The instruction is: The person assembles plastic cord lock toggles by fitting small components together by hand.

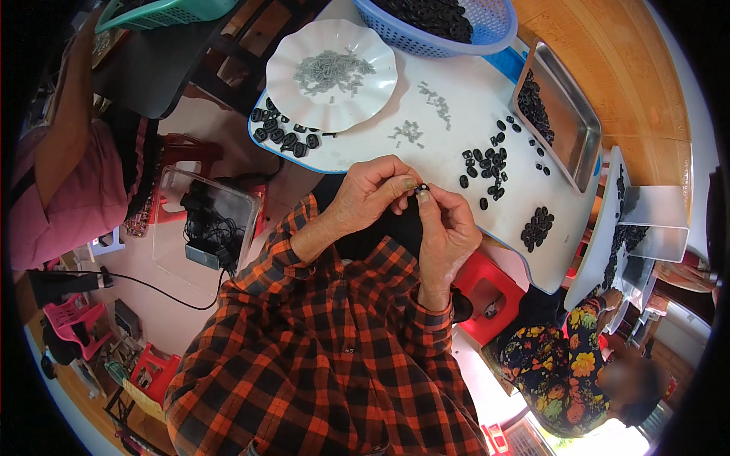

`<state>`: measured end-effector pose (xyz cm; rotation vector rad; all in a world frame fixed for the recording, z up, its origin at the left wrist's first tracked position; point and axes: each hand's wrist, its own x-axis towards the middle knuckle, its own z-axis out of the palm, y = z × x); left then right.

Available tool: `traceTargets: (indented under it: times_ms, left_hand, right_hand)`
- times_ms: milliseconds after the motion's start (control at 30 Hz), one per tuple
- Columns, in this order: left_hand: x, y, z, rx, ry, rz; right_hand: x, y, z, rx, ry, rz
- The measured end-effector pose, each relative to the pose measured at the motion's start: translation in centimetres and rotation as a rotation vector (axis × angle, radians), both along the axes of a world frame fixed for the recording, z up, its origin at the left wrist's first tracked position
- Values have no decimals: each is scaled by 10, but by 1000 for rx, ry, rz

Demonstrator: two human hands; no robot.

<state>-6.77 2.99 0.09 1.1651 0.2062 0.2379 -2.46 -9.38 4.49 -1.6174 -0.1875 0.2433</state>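
Note:
My left hand (370,191) and my right hand (447,228) meet at the near edge of a white table (456,137). Together their fingertips pinch one small black ring-shaped part (422,187). Both sleeves are orange and black plaid. Just beyond the hands lies a loose scatter of black parts (487,163). A white scalloped plate (331,73) with small grey metal pieces stands further back on the left. A few grey pieces (409,132) lie loose on the table between the plate and my hands.
A blue basket (498,30) of black parts sits at the far edge, a metal tray (578,125) with more on the right. Black parts pile up at the left edge (285,135) and the right (537,226). Two other people sit left (68,190) and lower right (566,365).

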Motion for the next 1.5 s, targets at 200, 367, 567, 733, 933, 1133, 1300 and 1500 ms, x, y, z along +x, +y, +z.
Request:
traceTargets:
  times_ms: [200,367,567,733,933,1133,1300,1500]
  left_hand:
    - [0,-2,-2,91,18,41]
    - [-1,-3,2,113,36,15]
    - [0,-5,3,18,55,-22]
    - [1,-8,4,-68,16,2]
    - [1,-8,3,29,28,23]
    - [1,-11,3,93,41,65]
    - [1,-14,3,104,44,50]
    - [2,-18,3,115,33,37]
  right_hand:
    - [0,-4,-5,-190,-225,31]
    - [1,-3,-4,-324,-430,75]
    - [3,-5,-4,-288,-343,61]
    - [0,1,-2,-49,-107,30]
    - [-1,0,0,-56,-92,31]
    - [-1,-2,-8,-124,-169,22]
    - [-1,-2,-11,-176,-235,29]
    - [0,-4,-16,-223,-354,23]
